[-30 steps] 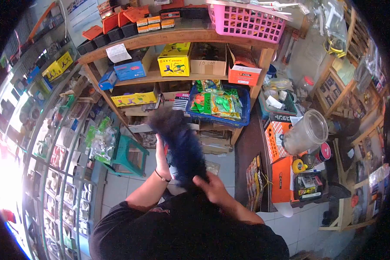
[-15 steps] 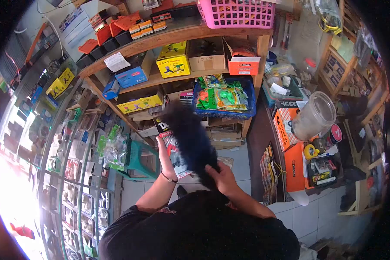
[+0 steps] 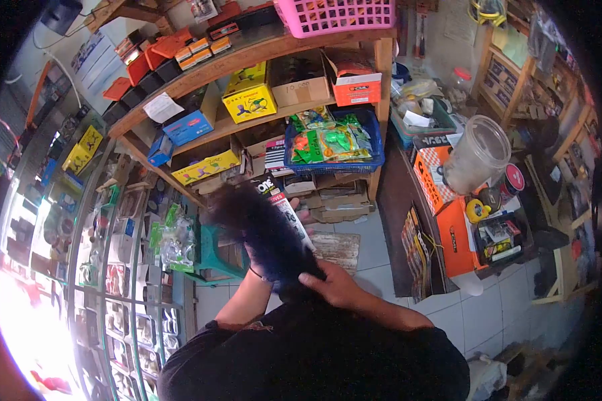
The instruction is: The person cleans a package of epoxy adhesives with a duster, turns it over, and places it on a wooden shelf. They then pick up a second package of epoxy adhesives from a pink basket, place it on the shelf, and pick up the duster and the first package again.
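A dark, fluffy duster (image 3: 264, 230) crosses the middle of the view, blurred at its far end. My right hand (image 3: 331, 284) is closed round its near end. Behind the duster, my left hand (image 3: 304, 212) supports a carded package (image 3: 291, 217) with black, red and white print; its fingertips show past the package's right edge. The duster lies over the front of the package and hides much of it and most of my left hand.
Wooden shelves ahead hold yellow and blue boxes (image 3: 188, 123) and a blue basket (image 3: 334, 162) of bright packets. A pink basket (image 3: 341, 17) stands on top. Glass shelving is at the left, with a green stool (image 3: 214, 252) beside it. A dark table (image 3: 398, 200) with a plastic jar (image 3: 478, 157) is at the right.
The duster has swung left and lower across the package. The package has tilted and shifted right, and my left hand's fingers now show at its right side. The view has turned slightly.
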`<state>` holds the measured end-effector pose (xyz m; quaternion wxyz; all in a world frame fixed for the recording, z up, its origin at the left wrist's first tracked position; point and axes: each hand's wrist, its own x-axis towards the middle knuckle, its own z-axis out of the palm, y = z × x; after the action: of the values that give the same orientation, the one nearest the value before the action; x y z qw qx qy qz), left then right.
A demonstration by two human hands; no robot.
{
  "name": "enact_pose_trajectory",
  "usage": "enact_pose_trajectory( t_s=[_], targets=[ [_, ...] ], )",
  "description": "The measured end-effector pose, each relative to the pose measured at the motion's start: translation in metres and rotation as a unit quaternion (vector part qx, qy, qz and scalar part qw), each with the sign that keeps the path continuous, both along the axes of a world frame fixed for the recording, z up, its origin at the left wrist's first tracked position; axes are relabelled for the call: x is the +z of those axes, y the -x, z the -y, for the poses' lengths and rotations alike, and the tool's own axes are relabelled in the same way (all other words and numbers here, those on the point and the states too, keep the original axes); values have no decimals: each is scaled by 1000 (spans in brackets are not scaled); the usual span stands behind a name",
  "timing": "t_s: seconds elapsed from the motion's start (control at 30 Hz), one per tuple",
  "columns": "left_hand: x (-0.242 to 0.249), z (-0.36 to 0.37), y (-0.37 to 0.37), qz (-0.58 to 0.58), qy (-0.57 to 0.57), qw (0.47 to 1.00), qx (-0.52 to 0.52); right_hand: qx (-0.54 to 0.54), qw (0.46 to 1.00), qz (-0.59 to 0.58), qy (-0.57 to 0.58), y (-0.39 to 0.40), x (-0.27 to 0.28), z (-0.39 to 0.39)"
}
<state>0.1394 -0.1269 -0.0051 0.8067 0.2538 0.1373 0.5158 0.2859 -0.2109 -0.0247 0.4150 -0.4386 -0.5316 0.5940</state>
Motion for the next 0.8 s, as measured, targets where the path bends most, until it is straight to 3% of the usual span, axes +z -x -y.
enact_pose_trajectory(
  t_s=[0.03, 0.07, 0.1, 0.13, 0.2, 0.27, 0.33, 0.37, 0.4, 0.47, 0.5, 0.6, 0.63, 0.67, 0.7, 0.73, 0.8],
  targets=[
    [7, 5, -8, -118, 16, 990, 72, 27, 999, 25, -10, -2, 10, 2],
    [11, 7, -10, -120, 17, 990, 68, 55, 997, 50, -19, -4, 19, 2],
    [14, 8, -11, -27, 17, 999, 33, 33, 997, -5, 74, -8, 25, -2],
    [19, 9, -12, 67, 17, 998, -1, 33, 997, -6, 74, -9, 19, -3],
    [14, 7, -9, 43, 36, 998, 20, -83, 985, -143, 55, -11, 2, -10],
    [31, 13, -21, 76, 37, 996, 25, -77, 992, -89, 55, -8, 8, -3],
    [18, 8, -12, 81, -6, 995, -60, -4, 997, 81, 2, -8, 20, 9],
    [13, 8, -14, -34, 71, 997, -3, -7, 997, 80, 4, -9, 19, 10],
    [9, 11, -17, -124, 40, 990, 56, -24, 998, 62, -3, -9, 17, 10],
    [15, 16, -16, 97, -14, 993, -62, -56, 998, 25, -21, -7, 12, 6],
    [17, 12, -15, 56, 48, 997, 19, -99, 994, -16, -42, -9, 3, -1],
    [17, 13, -15, 82, 36, 996, -18, -139, 984, 75, -79, -5, -4, 3],
    [10, 13, -14, 69, 22, 997, -35, -86, 985, 118, -93, -9, 29, 13],
    [3, 13, -13, 56, 8, 997, -53, -91, 984, 118, -95, -6, 27, 14],
    [-2, 11, -14, -124, -47, 991, -12, -77, 978, 126, -149, -2, 23, 17],
    [5, 7, -13, -39, 5, 998, -47, -61, 968, 135, -202, 0, 21, 18],
    [15, 16, -19, 65, -90, 990, -87, -55, 972, 157, -164, -8, 15, 8]
  ],
)
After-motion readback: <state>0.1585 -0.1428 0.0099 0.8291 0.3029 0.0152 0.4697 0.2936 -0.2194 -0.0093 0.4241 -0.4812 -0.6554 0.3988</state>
